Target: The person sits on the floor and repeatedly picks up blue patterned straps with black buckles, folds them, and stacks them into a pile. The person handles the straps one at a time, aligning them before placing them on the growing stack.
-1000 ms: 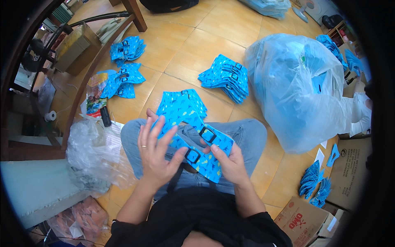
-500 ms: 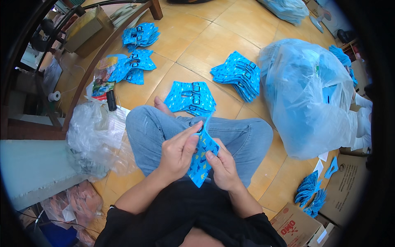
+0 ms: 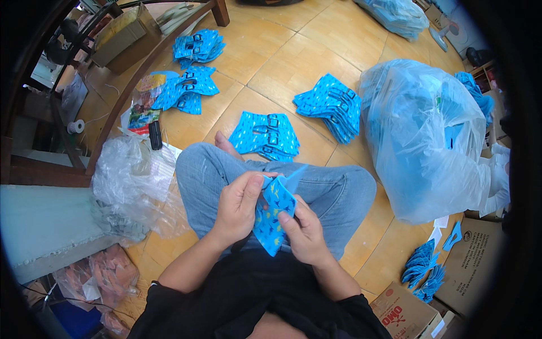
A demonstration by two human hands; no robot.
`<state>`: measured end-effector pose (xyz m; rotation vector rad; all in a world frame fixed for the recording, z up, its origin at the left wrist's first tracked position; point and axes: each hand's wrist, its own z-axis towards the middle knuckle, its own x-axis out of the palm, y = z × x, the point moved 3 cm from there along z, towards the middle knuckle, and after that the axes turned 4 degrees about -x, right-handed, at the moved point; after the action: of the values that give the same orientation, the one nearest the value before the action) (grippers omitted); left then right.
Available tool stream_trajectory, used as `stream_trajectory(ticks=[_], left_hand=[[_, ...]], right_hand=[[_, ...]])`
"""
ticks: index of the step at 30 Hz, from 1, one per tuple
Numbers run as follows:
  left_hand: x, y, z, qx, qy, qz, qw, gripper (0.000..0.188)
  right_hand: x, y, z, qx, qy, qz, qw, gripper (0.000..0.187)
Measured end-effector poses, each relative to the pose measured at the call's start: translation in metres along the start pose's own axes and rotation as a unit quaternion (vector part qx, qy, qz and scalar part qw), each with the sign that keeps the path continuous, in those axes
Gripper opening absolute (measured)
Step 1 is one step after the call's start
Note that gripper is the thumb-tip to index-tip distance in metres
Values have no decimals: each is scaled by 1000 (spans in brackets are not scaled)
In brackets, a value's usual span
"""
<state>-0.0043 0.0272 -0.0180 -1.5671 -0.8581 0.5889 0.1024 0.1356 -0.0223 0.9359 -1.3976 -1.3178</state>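
Note:
A blue fabric piece [image 3: 275, 217] printed with small yellow and dark figures is held up above my lap, with its pointed end hanging down. My left hand [image 3: 240, 203] pinches its upper left edge between thumb and fingers. On the other side, my right hand [image 3: 306, 233] grips the right edge, thumb on the printed face. The top part is folded over and shows a plain light blue side. Just past my crossed legs lies a fanned pile of similar blue pieces [image 3: 243, 133] with black buckles.
Another buckled stack [image 3: 330, 104] lies to the right, beside a large clear bag [image 3: 420, 141] of blue pieces. Two more stacks [image 3: 197, 45] lie far left near a wooden frame. Crumpled plastic [image 3: 132, 181] lies left, cardboard boxes [image 3: 403, 313] at lower right.
The fabric piece's upper end has folded over to the right, showing its plain side. My left hand has turned slightly; the black part near its fingertips is now hidden.

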Motion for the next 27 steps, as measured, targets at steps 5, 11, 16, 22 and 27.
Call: stream_trajectory(ticks=[5,11,16,22,27], left_hand=[[1,-14,1,65,22,69,995,41],[6,-22,-1,248,11,366,897,50],[1,-3,2,24,38,94,995,44],[-11,-1,9,-118,51,-184,974,45],[-13,-7,9,-88,40,-109,989,41]], right_hand=[[15,-10,-5,16,46,-43,998,36],[-2,-11,-6,46,-120,152,980,29],[-4,-5,-4,28,-105,126,986,32],[10,-8,-5,31,-95,110,989,29],[10,-15,-10,48,-96,144,984,28]])
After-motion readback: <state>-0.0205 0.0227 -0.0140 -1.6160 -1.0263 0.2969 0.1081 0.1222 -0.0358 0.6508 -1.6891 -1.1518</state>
